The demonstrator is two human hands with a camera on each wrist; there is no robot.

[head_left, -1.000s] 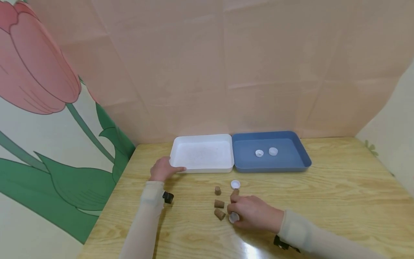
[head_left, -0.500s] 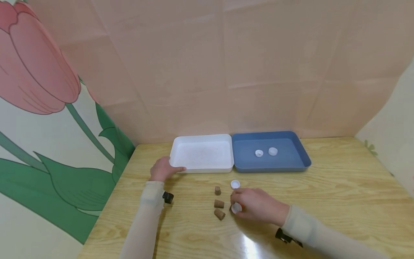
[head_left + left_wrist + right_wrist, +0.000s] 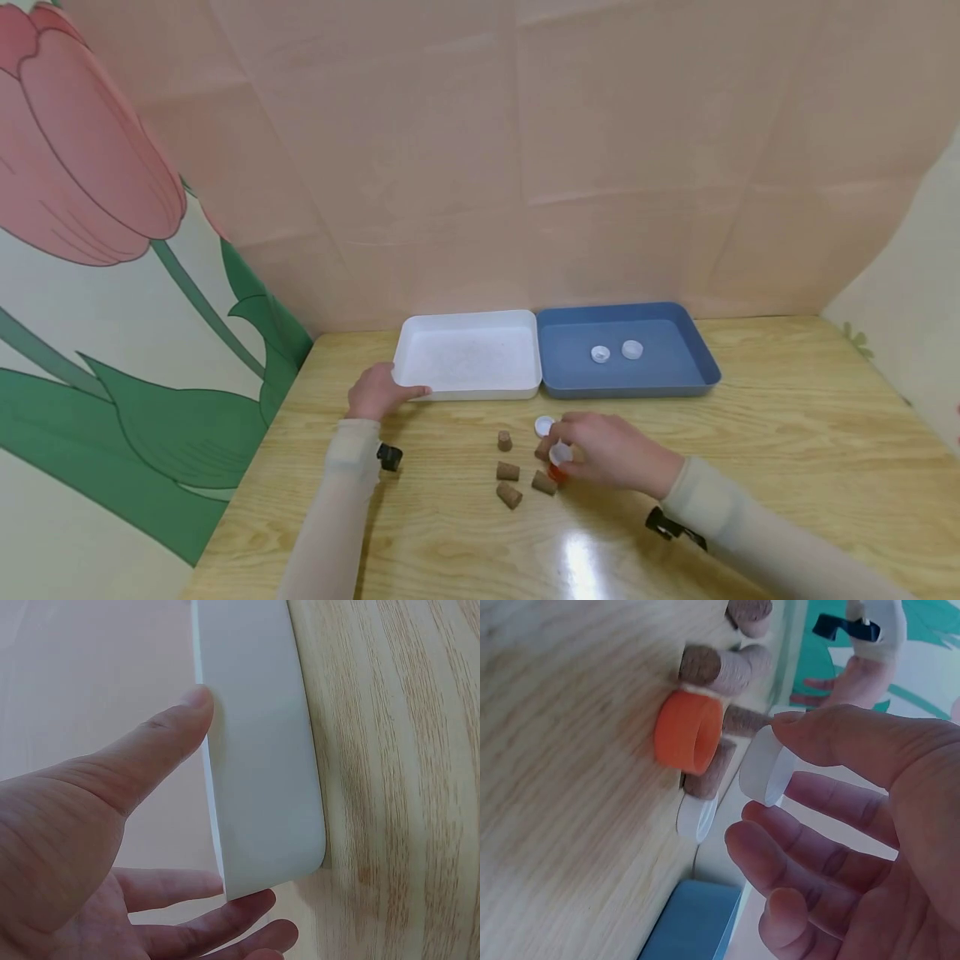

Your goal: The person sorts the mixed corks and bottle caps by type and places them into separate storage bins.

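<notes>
Right hand pinches a smooth white plastic cap between thumb and fingers, raised off the wood-grain table. Head view gives only a sliver of the orange cap; right-wrist view shows it round and hollow, near rough, stubby corks. Left hand: fingers spread, nearly straight, thumb against the white tray's near wall, by its left corner. Blue tray adjoins on the right.

Table: pale wood grain, glare spot toward the front
White tray: at the back, beside the blue tray
Corks: five, loosely grouped before the trays
Orange cap: beside the corks
White cap: just behind them
</notes>
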